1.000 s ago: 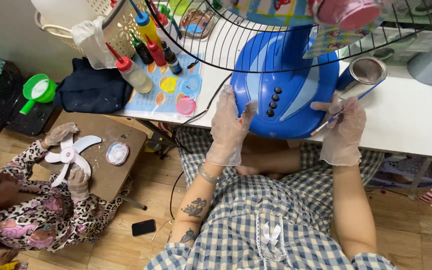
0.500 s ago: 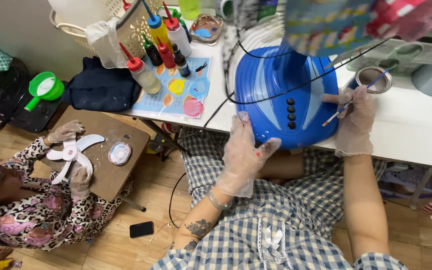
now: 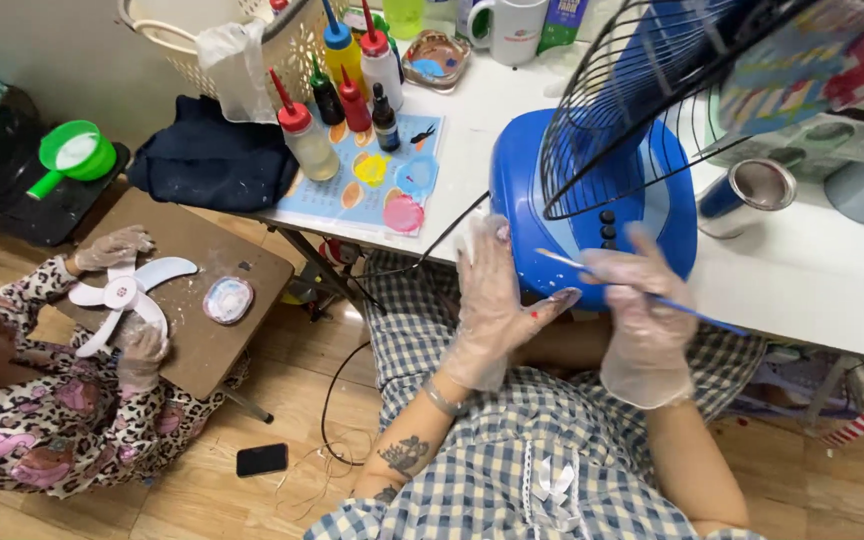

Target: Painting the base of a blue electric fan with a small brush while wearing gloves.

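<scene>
A: The blue fan base [image 3: 592, 210] sits at the near edge of the white table [image 3: 812, 280]. In front of it the right hand [image 3: 642, 320], in a thin clear glove, pinches a slim paintbrush [image 3: 652, 298] whose handle slants across the base. The left hand [image 3: 492, 300], also gloved, is spread open with nothing in it, fingertips almost meeting the brush.

B: What might go wrong?

A: I'd judge the wire fan guard [image 3: 652, 100] leaning over the base could catch the brush, or a wet tip could smear the glove. The black cord [image 3: 392, 300] hanging off the table beside the base could snag a knee.

B: Containers?

A: Right of the base, an open metal tin [image 3: 752, 190]; its contents I cannot tell. Left of the base, squeeze bottles [image 3: 337, 100] of pale, red, dark and blue-capped liquids stand by a colourful sheet [image 3: 382, 180]. Farther left, a co-worker's gloved hands hold a white fan blade [image 3: 127, 295] beside a small round dish [image 3: 227, 298].
</scene>
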